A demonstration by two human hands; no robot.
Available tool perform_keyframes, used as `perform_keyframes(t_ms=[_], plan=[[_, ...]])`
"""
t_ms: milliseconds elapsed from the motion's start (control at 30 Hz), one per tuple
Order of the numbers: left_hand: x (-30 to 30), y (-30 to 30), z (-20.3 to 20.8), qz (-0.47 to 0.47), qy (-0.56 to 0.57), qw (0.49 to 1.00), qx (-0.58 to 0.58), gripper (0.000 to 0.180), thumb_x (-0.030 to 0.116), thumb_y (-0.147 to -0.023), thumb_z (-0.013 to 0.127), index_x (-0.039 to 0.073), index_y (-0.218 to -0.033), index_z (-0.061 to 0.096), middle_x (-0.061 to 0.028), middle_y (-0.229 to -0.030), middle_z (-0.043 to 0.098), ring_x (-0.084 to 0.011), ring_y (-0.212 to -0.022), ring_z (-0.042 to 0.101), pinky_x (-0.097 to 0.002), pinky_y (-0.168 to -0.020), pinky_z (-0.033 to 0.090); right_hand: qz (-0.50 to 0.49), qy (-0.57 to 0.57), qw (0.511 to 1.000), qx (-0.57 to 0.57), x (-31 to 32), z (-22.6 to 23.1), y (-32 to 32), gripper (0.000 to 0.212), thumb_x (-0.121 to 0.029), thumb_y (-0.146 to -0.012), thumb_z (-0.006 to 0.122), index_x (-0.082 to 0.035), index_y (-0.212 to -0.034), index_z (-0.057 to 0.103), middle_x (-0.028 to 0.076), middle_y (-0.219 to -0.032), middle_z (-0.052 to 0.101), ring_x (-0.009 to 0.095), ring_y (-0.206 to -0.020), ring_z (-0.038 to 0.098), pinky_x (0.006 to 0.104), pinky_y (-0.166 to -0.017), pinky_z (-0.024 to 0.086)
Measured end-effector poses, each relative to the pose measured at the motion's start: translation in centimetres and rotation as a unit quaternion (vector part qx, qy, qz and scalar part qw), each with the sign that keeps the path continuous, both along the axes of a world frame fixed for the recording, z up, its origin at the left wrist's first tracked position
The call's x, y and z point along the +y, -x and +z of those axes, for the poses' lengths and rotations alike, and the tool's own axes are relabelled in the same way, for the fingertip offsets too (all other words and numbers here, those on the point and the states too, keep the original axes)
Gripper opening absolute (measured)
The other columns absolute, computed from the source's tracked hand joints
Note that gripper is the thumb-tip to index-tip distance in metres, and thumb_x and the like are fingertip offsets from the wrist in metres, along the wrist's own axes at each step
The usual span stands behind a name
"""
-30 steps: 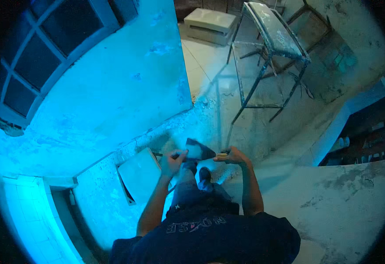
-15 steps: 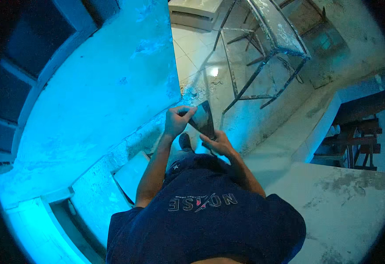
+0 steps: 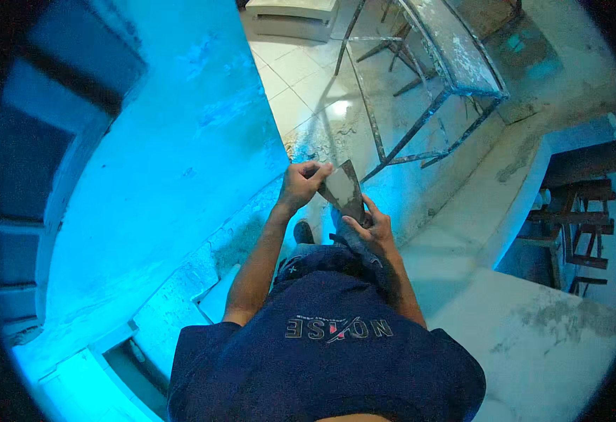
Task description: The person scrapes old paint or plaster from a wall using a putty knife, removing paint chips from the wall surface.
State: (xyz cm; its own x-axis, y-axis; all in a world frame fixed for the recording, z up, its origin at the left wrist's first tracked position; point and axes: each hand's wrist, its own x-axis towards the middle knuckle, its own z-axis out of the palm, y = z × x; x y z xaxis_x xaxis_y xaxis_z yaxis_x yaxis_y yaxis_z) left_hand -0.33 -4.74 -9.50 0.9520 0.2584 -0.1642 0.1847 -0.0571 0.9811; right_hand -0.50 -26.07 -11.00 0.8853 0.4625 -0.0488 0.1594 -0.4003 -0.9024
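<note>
I am standing and looking down my dark blue shirt. My left hand pinches the top edge of a flat, wide metal scraper blade held up in front of my chest. My right hand grips the lower part of the same blade, near its handle, which the fingers hide. The blade is grey, smeared and tilted, with its broad edge toward the left hand. One of my shoes shows on the floor below.
A pale blue plastered wall runs along my left. A paint-spattered metal trestle frame stands ahead on the tiled floor. A low concrete ledge lies to the right, and a wooden stand beyond it.
I have risen from a crouch to standing. Both hands lifted the blade from near the floor to chest height, and the view swung closer to the wall and the trestle.
</note>
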Motion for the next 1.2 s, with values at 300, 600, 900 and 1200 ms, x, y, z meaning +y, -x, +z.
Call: perform_keyframes(t_ms=[300,600,900,1200], plan=[[5.1,-7.9,3.6,0.171,-0.074,0.977,-0.108,0.022,0.018,-0.089,0.053,-0.001,-0.089,0.064,-0.0108,-0.089,0.066,-0.0156,-0.082,0.062,-0.0286,-0.074,0.047,0.047,-0.079,0.988,0.123,1.4,-5.7,-13.0,0.062,-0.022,-0.074,0.074,-0.002,-0.126,0.046,0.011,-0.088,0.067,0.010,-0.076,0.061,0.0242,-0.067,0.049],[8.6,-11.6,17.7,0.402,-0.429,0.750,-0.304,0.014,0.007,-0.087,0.054,-0.006,-0.091,0.059,-0.0193,-0.093,0.064,-0.0212,-0.084,0.061,-0.0298,-0.077,0.048,0.194,-0.095,0.952,0.215,6.6,-5.0,-28.4,0.059,-0.027,-0.079,0.069,-0.005,-0.129,0.045,0.007,-0.087,0.064,0.008,-0.070,0.056,0.0240,-0.061,0.046],[6.7,-10.1,18.7,0.568,-0.536,0.597,-0.185,0.033,0.024,-0.090,0.049,-0.006,-0.080,0.059,-0.0173,-0.093,0.065,-0.0225,-0.084,0.059,-0.0350,-0.077,0.045,0.317,-0.102,0.928,0.167,13.4,-3.9,-33.7,0.055,-0.021,-0.080,0.069,-0.005,-0.128,0.047,-0.003,-0.071,0.057,0.003,-0.057,0.042,0.0198,-0.050,0.036],[9.5,-11.6,18.5,0.464,-0.542,0.625,-0.316,0.026,0.016,-0.091,0.045,-0.008,-0.086,0.055,-0.0256,-0.096,0.060,-0.0337,-0.090,0.058,-0.0457,-0.086,0.044,0.333,-0.031,0.931,0.146,16.3,1.3,-34.6,0.058,-0.029,-0.077,0.071,-0.008,-0.126,0.049,0.005,-0.074,0.061,0.008,-0.062,0.050,0.0242,-0.058,0.042]])
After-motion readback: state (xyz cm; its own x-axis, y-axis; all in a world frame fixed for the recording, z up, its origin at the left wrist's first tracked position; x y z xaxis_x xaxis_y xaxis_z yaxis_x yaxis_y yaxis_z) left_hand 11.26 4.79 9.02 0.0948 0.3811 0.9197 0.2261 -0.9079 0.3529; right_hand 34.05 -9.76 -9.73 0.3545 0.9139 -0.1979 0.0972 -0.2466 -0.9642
